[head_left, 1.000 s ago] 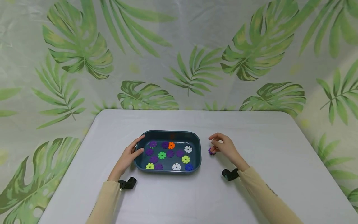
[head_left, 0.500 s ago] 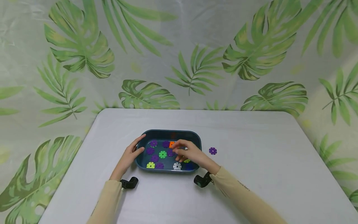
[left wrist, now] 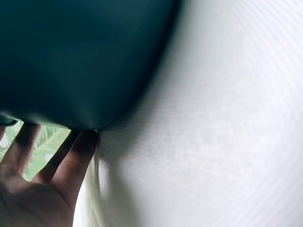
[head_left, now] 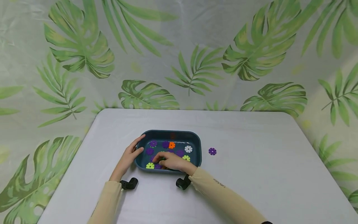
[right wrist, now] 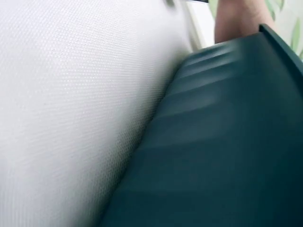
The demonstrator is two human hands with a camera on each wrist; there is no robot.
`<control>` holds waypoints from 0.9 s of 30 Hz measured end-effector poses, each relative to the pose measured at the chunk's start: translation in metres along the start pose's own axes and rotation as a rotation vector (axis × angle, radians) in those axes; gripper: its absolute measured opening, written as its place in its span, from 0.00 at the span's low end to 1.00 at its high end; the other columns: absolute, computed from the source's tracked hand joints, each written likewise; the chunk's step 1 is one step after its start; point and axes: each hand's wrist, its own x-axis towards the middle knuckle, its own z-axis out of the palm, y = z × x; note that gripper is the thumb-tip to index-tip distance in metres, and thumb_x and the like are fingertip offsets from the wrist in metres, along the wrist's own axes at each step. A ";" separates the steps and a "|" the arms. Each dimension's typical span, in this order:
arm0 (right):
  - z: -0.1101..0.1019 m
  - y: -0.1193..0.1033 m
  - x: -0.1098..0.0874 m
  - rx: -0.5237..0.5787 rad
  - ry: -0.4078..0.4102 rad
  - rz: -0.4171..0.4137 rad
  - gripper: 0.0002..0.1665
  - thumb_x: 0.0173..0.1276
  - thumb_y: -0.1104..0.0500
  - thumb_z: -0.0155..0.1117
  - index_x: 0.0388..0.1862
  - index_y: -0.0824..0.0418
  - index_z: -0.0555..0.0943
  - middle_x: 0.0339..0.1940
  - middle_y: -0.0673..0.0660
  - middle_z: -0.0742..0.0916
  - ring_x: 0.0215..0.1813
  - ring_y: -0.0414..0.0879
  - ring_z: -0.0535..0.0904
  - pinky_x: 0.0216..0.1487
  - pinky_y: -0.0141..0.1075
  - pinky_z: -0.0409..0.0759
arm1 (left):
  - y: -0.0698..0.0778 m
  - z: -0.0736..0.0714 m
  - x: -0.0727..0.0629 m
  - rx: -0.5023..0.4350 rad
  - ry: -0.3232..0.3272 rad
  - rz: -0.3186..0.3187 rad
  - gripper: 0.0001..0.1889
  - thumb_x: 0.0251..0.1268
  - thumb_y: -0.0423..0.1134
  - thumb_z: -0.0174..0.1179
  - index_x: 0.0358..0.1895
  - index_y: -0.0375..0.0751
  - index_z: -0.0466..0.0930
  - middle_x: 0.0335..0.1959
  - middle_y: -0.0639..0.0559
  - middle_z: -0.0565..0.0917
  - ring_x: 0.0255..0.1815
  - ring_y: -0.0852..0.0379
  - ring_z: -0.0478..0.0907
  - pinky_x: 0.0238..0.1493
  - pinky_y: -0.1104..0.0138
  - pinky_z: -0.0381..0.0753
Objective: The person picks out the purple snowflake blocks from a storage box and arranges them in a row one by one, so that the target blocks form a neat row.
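A dark teal plastic basin holds several toothed snowflake discs in purple, white, orange, yellow-green and other colours. My left hand holds its left side, the thumb over the rim; in the left wrist view the fingers press the outer wall. Inside the basin, my right hand reaches down with bent fingers among the discs, near a yellow-green disc. Whether the fingertips pinch a disc is hidden. The right wrist view shows only the basin's outer wall and part of the left hand.
One purple snowflake disc lies on the white tablecloth right of the basin. A leaf-patterned curtain hangs behind the table's far edge. Each wrist carries a small black camera.
My right hand left the purple disc lying on the cloth, swung left over the basin and moved further in toward its front left. The left hand stays on the basin's side.
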 end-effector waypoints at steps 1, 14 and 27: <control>0.001 0.000 0.001 -0.026 0.007 0.003 0.14 0.69 0.71 0.50 0.47 0.65 0.81 0.45 0.56 0.83 0.35 0.44 0.75 0.36 0.32 0.77 | -0.001 0.000 0.000 -0.002 0.001 -0.002 0.26 0.74 0.36 0.49 0.73 0.49 0.60 0.76 0.47 0.53 0.75 0.46 0.44 0.71 0.47 0.44; 0.001 0.003 0.004 -0.151 0.037 -0.003 0.07 0.59 0.74 0.63 0.33 0.65 0.84 0.26 0.51 0.81 0.29 0.40 0.70 0.31 0.28 0.68 | -0.002 0.001 0.001 -0.001 0.009 -0.002 0.26 0.74 0.37 0.49 0.73 0.49 0.60 0.76 0.47 0.53 0.75 0.46 0.44 0.71 0.47 0.42; -0.022 0.002 -0.010 -0.022 0.107 -0.052 0.03 0.65 0.69 0.61 0.36 0.65 0.81 0.28 0.51 0.80 0.29 0.42 0.72 0.33 0.30 0.72 | -0.001 0.002 -0.001 0.013 0.010 -0.003 0.26 0.75 0.37 0.49 0.73 0.49 0.59 0.76 0.46 0.52 0.76 0.44 0.43 0.71 0.45 0.42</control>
